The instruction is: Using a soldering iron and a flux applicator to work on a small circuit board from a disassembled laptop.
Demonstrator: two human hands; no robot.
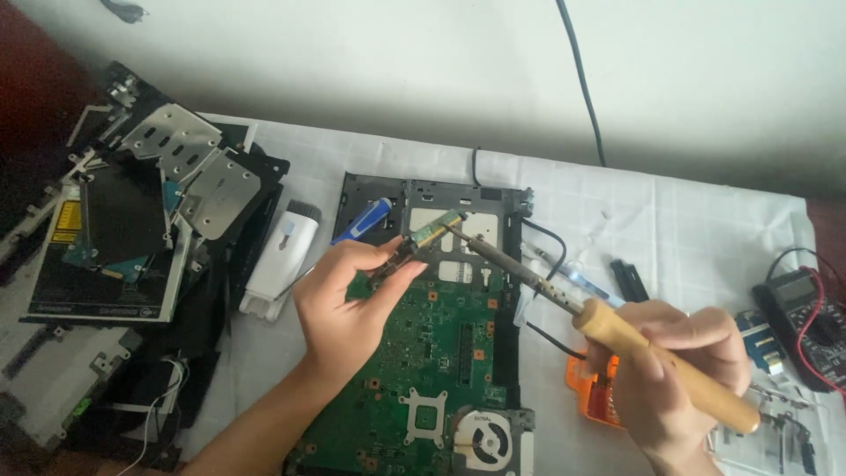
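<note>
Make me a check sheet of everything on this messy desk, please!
Surface: table under a white checked cloth.
Job's things: small green board, wooden-handled soldering iron, tip touching that board; large green circuit board in a black frame below.
Clutter: stacked drive parts and metal plates, white brush tool, blue pen-like tool, orange tray, multimeter.
Grippers: left hand pinches the small board; right hand grips the iron.
Cables: black cord up the wall; red meter lead.
Surroundings: pale wall.
</note>
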